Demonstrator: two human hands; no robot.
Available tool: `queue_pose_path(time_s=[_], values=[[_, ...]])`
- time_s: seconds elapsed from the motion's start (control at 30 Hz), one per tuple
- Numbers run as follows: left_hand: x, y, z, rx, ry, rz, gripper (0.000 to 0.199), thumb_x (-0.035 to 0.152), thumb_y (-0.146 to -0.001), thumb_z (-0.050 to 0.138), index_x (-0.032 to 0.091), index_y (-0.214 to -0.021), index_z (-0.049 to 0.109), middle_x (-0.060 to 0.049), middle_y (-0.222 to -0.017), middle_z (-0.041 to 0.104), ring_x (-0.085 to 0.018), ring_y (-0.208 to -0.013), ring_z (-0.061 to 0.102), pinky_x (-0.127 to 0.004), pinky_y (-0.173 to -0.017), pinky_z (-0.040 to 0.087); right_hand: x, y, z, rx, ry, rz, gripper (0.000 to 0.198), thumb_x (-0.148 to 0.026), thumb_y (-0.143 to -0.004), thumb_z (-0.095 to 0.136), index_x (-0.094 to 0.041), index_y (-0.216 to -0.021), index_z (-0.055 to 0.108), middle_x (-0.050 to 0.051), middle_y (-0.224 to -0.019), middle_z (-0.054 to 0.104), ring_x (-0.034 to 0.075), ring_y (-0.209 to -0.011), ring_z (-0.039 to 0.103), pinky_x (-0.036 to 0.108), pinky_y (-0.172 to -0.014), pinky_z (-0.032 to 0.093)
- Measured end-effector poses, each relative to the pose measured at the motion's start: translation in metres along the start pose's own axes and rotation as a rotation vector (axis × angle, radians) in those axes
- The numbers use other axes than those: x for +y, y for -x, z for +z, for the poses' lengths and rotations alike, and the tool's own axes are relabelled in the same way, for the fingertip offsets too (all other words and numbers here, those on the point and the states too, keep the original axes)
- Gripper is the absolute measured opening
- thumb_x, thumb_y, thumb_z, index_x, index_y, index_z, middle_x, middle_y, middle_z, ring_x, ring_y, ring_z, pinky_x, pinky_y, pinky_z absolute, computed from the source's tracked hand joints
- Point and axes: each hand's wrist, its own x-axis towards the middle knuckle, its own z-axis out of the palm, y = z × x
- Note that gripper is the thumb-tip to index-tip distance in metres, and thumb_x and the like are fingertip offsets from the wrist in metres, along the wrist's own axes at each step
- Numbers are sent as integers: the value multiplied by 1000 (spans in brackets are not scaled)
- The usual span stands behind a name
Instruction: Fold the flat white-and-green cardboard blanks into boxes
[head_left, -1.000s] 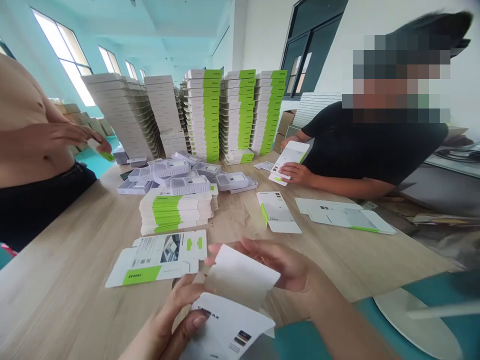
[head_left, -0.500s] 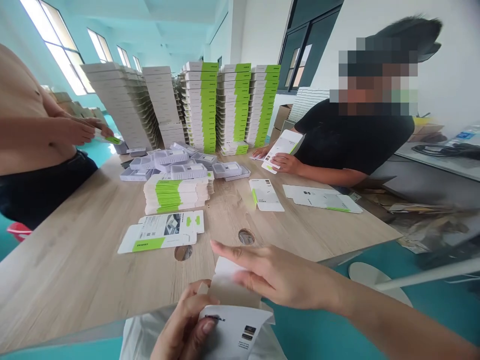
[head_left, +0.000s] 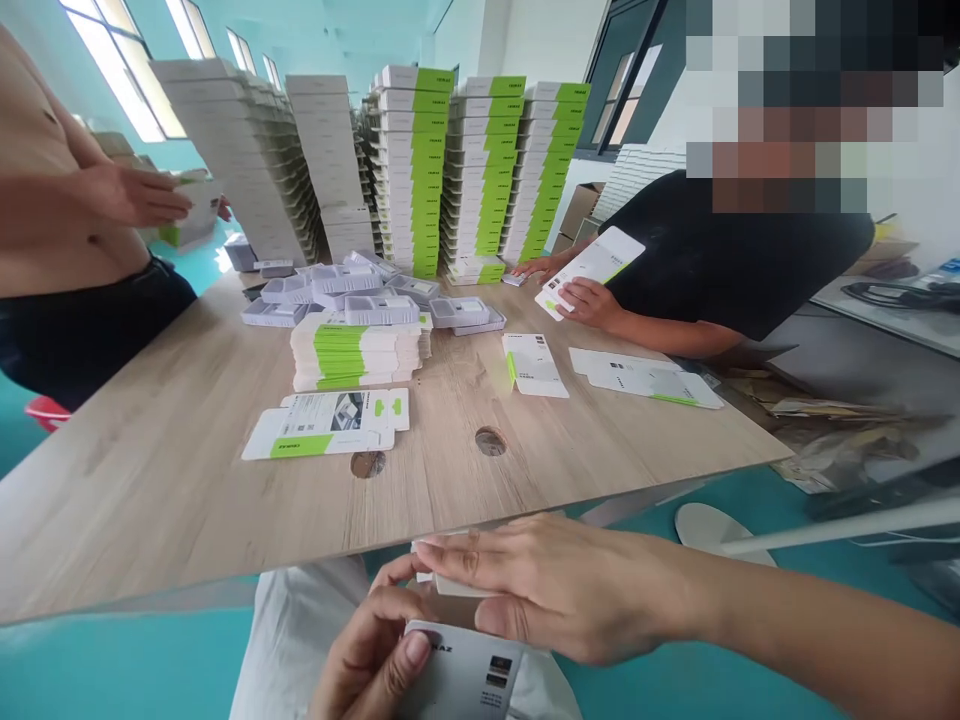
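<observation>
Wooden table [head_left: 427, 490] sat up front, white box [head_left: 457, 680] over the lap; left hand [head_left: 379, 640] still gripped it, while right hand [head_left: 562, 585], fingers together, covered the flap [head_left: 461, 587] that stood tall earlier, couldn't tell if pinching.

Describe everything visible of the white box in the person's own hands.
The white box looks like thin card. Its near panel bears dark lettering, partly thumb-covered, and two small dark marks above fine print. Its far end gapes, showing a shadowed brownish inside. It sits over light trousers, below the table edge. The left hand grips its side; the right hand lies across a far flap. Its lower end is out of frame.
</observation>
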Motion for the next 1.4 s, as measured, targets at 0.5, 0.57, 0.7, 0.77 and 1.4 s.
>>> queue_pose_path(time_s=[0.5,0.57,0.7,0.77,1.4], values=[[-3,0,-3,-34,131,-64,27,49,-77,87,24,-69,81,-10,-126,65,-27,-112,64,-38,-100,48,26,-27,9,-112,-532,493,46,-54,-92,69,-20,-67,52,-8,-58,43,8,-54,39,21,-51,32],[-6,1,-4,-6,145,-29,23,46,-78,86,25,-74,81,-9,-124,68,-28,-119,62,-37,-100,50,21,-28,8,-98,-361,417,44,-47,-98,61,-21,-67,46,-8,-56,41,8,-52,37,23,-50,27],[-10,3,-4,69,169,95,39,40,-84,82,35,-121,74,-8,-139,66,-25,-117,68,-34,-94,57,6,-26,0,-28,-209,290,39,-40,-102,53,-21,-70,44,-7,-59,43,8,-52,39,24,-53,27],[-8,4,-5,56,111,126,47,37,-87,80,34,-132,67,-10,-140,67,-27,-115,70,-35,-93,59,0,-25,-6,8,-173,257,39,-39,-103,49,-21,-70,43,-7,-58,43,8,-52,39,24,-54,27],[61,-108,-21,-125,-646,649,40,33,-106,45,26,-136,70,-13,-139,66,-29,-117,62,-42,-100,52,-44,-59,-108,129,622,384,35,-39,-108,47,-23,-100,77,1,-71,69,17,-64,59,28,-59,29]])
